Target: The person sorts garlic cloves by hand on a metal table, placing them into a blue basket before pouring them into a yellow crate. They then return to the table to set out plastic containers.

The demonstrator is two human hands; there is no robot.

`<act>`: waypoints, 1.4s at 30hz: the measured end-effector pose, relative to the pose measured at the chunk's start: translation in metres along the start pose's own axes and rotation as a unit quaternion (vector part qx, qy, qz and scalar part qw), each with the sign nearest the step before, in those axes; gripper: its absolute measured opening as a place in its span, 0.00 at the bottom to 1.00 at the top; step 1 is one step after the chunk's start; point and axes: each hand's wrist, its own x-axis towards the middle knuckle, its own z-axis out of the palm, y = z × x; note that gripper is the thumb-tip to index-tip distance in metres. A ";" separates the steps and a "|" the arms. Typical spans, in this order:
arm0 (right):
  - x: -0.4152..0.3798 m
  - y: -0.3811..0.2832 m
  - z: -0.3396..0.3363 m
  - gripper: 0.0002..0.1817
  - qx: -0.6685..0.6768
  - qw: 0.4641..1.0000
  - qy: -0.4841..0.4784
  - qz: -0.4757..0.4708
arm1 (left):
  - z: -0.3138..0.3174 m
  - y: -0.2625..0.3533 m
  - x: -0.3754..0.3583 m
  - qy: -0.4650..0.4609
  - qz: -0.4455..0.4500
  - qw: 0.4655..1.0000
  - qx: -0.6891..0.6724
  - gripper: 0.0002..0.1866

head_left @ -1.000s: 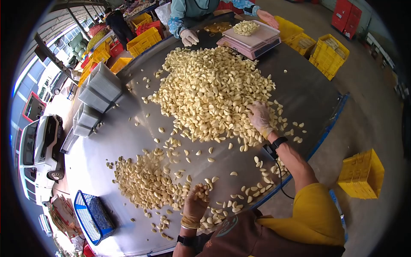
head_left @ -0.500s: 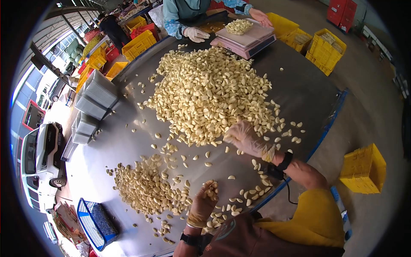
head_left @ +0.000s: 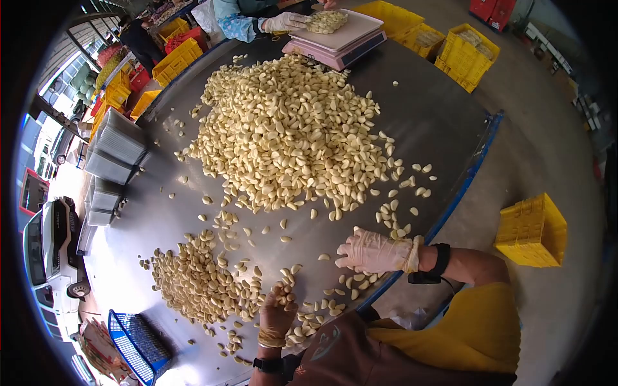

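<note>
A large heap of peeled garlic cloves covers the middle of the metal table. A smaller, browner pile of cloves lies at the lower left. My left hand, gloved, is curled upward around several garlic cloves, just right of the smaller pile. My right hand, also gloved, is palm down over the table near its blue edge, below the large heap, with its fingers bent; anything under them is hidden. Loose cloves lie around both hands.
Across the table a co-worker's gloved hand touches garlic on a pink scale. Clear plastic boxes stand at the left edge, a blue basket at lower left. Yellow crates stand on the floor.
My right hand has moved away from the large heap toward the near edge. My left hand still holds cloves. The co-worker's gloved hand has moved onto the scale's garlic. The view has shifted.
</note>
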 end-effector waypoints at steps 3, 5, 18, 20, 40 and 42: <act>-0.009 0.005 0.004 0.33 0.026 0.992 -0.126 0.003 | -0.019 0.004 -0.015 0.001 0.027 1.000 -0.010 0.11; -0.005 0.030 0.021 0.32 0.036 0.999 0.021 0.032 | -0.016 0.004 -0.019 0.009 0.019 1.000 -0.022 0.12; -0.107 0.202 0.002 0.05 0.103 0.810 0.272 0.509 | 0.021 0.002 0.004 -0.011 0.002 1.000 0.023 0.10; -0.116 0.204 0.024 0.07 -0.051 0.865 0.237 0.439 | 0.030 -0.009 0.018 -0.018 -0.011 0.999 0.040 0.11; 0.027 0.083 0.036 0.06 -0.041 0.930 0.211 0.297 | 0.035 -0.031 0.062 -0.145 -0.093 0.984 0.046 0.16; 0.029 0.079 0.046 0.06 -0.051 0.943 0.174 0.278 | 0.040 -0.030 0.059 -0.130 -0.064 0.985 0.096 0.18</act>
